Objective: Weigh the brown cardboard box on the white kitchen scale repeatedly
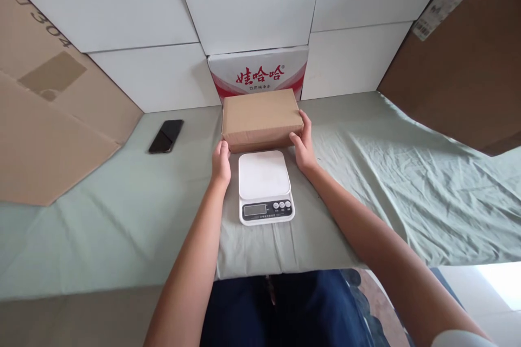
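On wrinkled green cloth (366, 184), hands (303, 146) grip a rectangular cardboard box (261, 116)

I am gripping a closed brown cardboard box (261, 115), lying flat just behind the white scale (264, 186).

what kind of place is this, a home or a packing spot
Probably a makeshift packing or weighing station: a small digital scale sits on a cloth-covered table, both hands grip a plain cardboard box, and flattened cardboard sheets lean alongside.
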